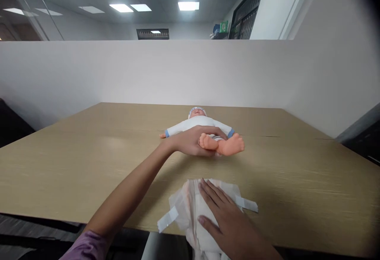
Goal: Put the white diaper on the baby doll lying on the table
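Observation:
A baby doll (pixel 196 123) in a white top with blue cuffs and a white headband lies on its back on the table, feet toward me. My left hand (pixel 197 140) is closed around the doll's legs, close to its bare feet (pixel 227 145). Nearer to me, an unfolded white diaper (pixel 192 208) lies at the table's front edge, part of it hanging over. Its two side tapes stick out left and right. My right hand (pixel 222 216) rests flat on the diaper with fingers stretched out. The doll's lower body is mostly hidden behind my left hand and its feet.
The wooden table (pixel 89 165) reaches back to a white partition (pixel 148 73). A dark object (pixel 13 123) stands beyond the table's left side, and another dark shape (pixel 363 145) is at the right. A grey surface shows below the front edge.

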`<state>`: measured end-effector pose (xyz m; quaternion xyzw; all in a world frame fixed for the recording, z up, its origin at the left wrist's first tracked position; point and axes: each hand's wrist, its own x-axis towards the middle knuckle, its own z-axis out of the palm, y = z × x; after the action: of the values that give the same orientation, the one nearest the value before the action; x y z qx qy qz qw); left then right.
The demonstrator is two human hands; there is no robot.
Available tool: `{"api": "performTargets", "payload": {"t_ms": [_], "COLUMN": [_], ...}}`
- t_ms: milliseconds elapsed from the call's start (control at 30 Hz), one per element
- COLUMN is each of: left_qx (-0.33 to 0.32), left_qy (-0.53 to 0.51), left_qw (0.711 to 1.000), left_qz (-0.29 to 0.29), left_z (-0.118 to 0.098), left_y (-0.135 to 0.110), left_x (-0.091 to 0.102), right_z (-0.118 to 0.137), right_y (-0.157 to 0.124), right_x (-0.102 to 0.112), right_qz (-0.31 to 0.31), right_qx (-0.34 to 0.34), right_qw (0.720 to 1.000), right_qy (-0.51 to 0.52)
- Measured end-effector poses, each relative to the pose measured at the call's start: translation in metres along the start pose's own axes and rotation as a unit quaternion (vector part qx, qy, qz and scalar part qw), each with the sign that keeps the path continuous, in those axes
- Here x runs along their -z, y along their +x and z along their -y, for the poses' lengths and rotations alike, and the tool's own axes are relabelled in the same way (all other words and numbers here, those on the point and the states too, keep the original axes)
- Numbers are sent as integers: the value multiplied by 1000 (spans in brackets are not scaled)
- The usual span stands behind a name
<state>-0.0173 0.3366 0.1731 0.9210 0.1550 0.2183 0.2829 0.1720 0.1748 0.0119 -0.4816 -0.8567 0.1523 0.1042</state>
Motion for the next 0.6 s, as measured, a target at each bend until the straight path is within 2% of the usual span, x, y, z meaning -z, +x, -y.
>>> {"api": "performTargets", "payload": {"t_ms": [133,233,333,400,500,600], "left_qx": [18,21,23,17,4,-7], "left_qy": [-11,-28,-35,-39,-47,-54], "left_qw": [1000,999,998,998,997,996], "left_qz": [-22,-41,-48,-54,-65,-74], "left_z": [-2,-3,0,3,9,14], "left_y": [3,2,1,1,2,4], "left_x": [12,16,17,17,18,19], "right_z": [-8,-21,-38,-50,-64,-71], "right_y": [26,56,91,114,145,171], "right_x": [15,15,9,7,11,22], "right_qz": [30,17,-24,-70,-125,-169], "right_qx": [7,11,-11,-3,67,121], "right_qw": [999,999,997,994,987,978], "right_qy": [-6,-33,-69,-85,-76,-9]}}
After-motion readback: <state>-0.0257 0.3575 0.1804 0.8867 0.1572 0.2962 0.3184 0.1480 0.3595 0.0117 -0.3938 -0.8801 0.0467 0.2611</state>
